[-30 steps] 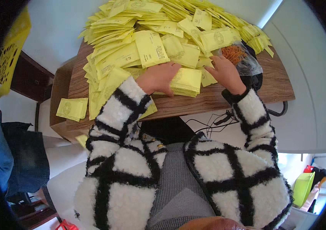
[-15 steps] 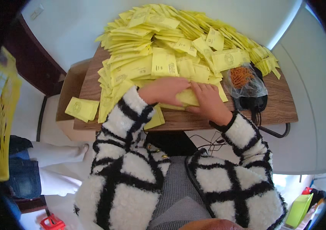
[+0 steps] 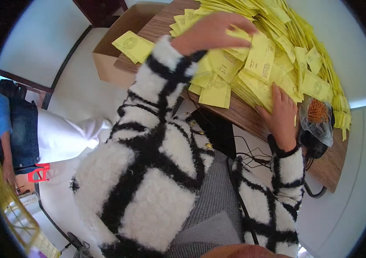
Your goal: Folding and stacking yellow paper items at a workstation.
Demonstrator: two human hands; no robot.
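Observation:
Small yellow paper packets (image 3: pixel 258 60), printed on their faces, are heaped over a wood-grain table. My left hand (image 3: pixel 217 32) hovers over the left part of the heap, slightly blurred, its thumb and fingers apart and nothing visible between them. Nearer the front edge, my right hand (image 3: pixel 281 118) rests on a stack of packets (image 3: pixel 251 88), fingers stretched out and thumb spread. One pair of packets (image 3: pixel 133 46) lies apart by the table's left end. Another packet (image 3: pixel 215 92) pokes over the front edge below my left hand.
Right of my right hand sits a clear plastic bag of orange rubber bands (image 3: pixel 317 111) on a dark object with cables. An open cardboard box (image 3: pixel 110 51) stands by the table's left end. At the far left a person (image 3: pixel 19 124) holds a yellow crate (image 3: pixel 19 215) near a red stool (image 3: pixel 39 173).
The view has turned left. My hands, together on the packets before, are now apart: the left has lifted away up and left, while the right stays on the stack near the edge.

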